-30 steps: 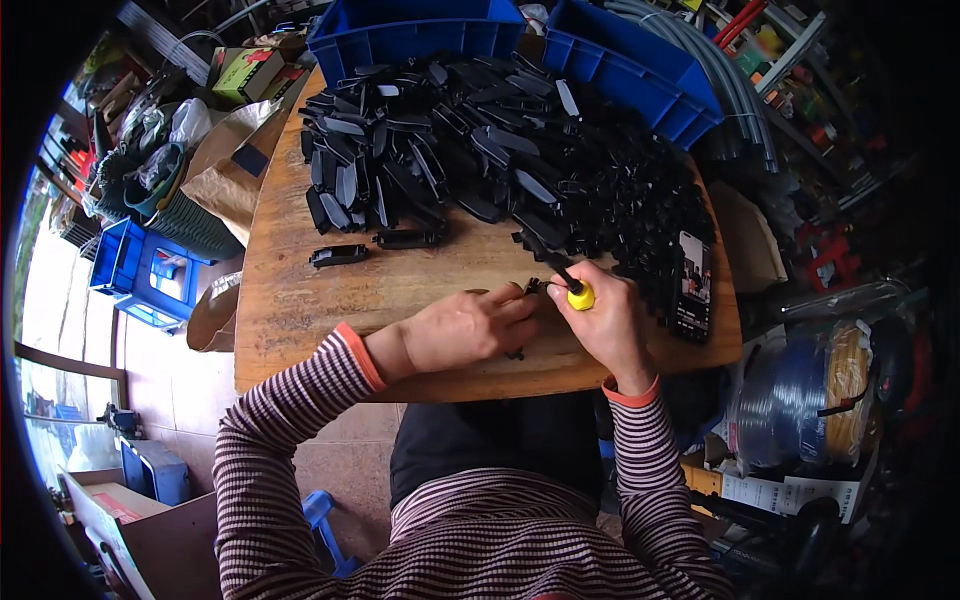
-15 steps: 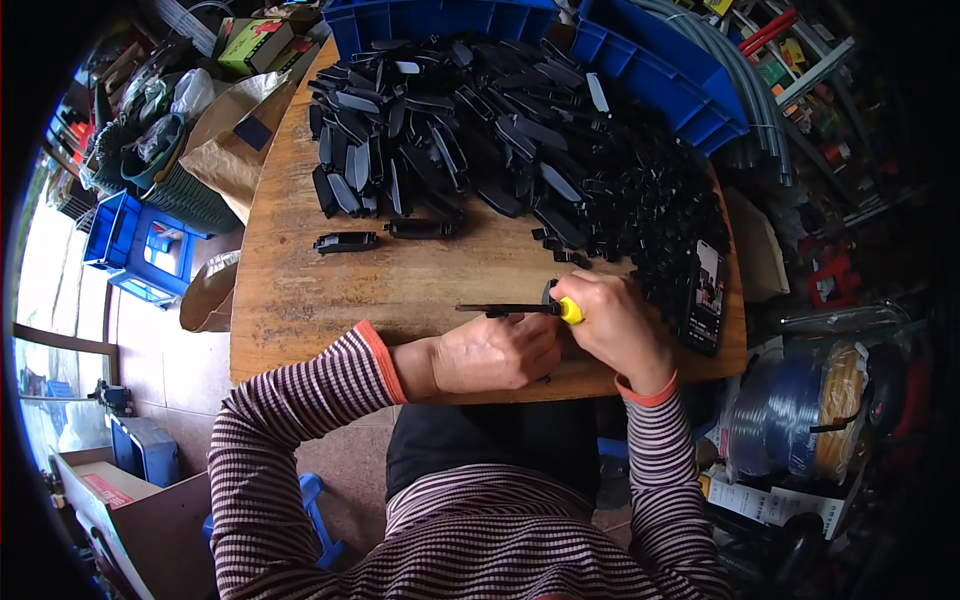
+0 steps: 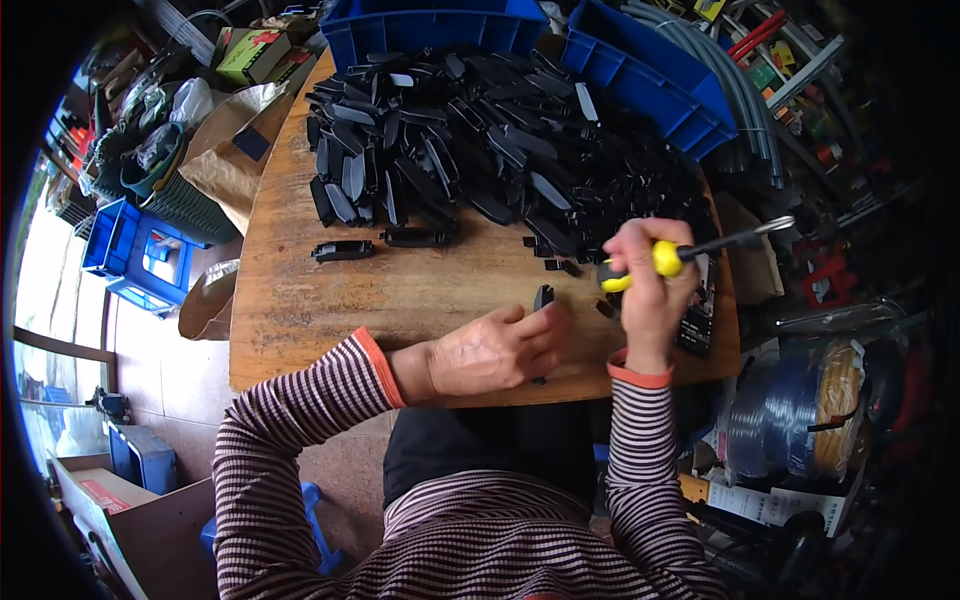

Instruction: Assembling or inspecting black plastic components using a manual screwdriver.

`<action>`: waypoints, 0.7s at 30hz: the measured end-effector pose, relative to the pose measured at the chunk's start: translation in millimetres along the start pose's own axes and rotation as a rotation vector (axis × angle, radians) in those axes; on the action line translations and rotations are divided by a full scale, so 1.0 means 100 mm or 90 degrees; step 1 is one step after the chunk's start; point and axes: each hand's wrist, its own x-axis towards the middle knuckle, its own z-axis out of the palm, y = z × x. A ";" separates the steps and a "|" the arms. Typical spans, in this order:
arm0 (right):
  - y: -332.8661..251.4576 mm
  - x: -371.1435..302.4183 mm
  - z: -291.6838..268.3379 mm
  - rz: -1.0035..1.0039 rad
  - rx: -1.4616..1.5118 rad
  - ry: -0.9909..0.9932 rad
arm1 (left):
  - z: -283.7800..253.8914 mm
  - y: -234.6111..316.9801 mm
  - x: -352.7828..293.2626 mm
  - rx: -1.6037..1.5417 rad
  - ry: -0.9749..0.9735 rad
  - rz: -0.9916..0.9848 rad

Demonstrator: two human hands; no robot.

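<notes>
My right hand (image 3: 648,285) is closed around the yellow and black handle of a screwdriver (image 3: 735,238), whose metal shaft points off to the right. Low over the front of the table, my left hand (image 3: 495,350) is closed on a black plastic part (image 3: 543,297); one end sticks up past the fingers and the rest is mostly hidden. Two black long parts, one on the left (image 3: 343,250) and one beside it (image 3: 413,237), lie apart from a big heap of similar long pieces (image 3: 430,150). Small black pieces (image 3: 660,190) pile up at the right, beyond my right hand.
The wooden table (image 3: 290,320) has blue crates (image 3: 430,35) along its far side, one tilted crate (image 3: 650,75) among them. A phone (image 3: 697,325) lies at the right edge, partly behind my right hand. Paper bags (image 3: 235,150) stand left; wrapped coils (image 3: 790,410) sit right.
My right hand has moved up and right, away from my left hand, and the screwdriver has swung from pointing left to pointing right. My left hand has barely moved.
</notes>
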 end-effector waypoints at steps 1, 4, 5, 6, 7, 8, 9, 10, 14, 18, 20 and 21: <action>-0.06 -0.02 -0.13 0.002 -0.004 0.003 | 0.00 -0.04 0.06 -0.011 0.042 0.010; -0.11 0.03 -0.41 0.020 -0.397 -0.177 | 0.05 -0.15 0.12 -0.019 0.126 0.027; -0.05 -0.02 -0.48 0.017 -0.393 -0.180 | 0.08 -0.14 0.09 -0.042 0.094 -0.012; 0.05 -0.13 -0.57 0.025 -0.488 -0.234 | 0.10 -0.14 0.07 -0.062 0.064 -0.051; 0.11 -0.19 -0.59 0.031 -0.578 -0.293 | 0.08 -0.15 0.04 -0.079 0.031 -0.096; 0.14 -0.22 -0.61 0.023 -0.568 -0.301 | 0.05 -0.18 -0.01 -0.070 0.027 -0.106; 0.13 -0.27 -0.63 0.028 -0.570 -0.294 | -0.02 -0.19 -0.05 -0.093 0.029 -0.162; 0.14 -0.30 -0.64 0.033 -0.571 -0.287 | -0.09 -0.22 -0.10 -0.115 0.030 -0.218; 0.13 -0.36 -0.60 0.034 -0.598 -0.302 | -0.26 -0.49 -0.43 -0.024 0.048 -0.470; 0.13 -0.37 -0.63 -0.001 -0.589 -0.295 | -0.26 -0.58 -0.62 0.149 -0.012 -0.461; 0.15 -0.36 -0.65 -0.012 -0.582 -0.282 | -0.23 -0.50 -0.48 0.045 0.030 -0.454; 0.10 -0.37 -0.65 0.000 -0.537 -0.255 | -0.25 -0.42 -0.38 -0.060 0.067 -0.448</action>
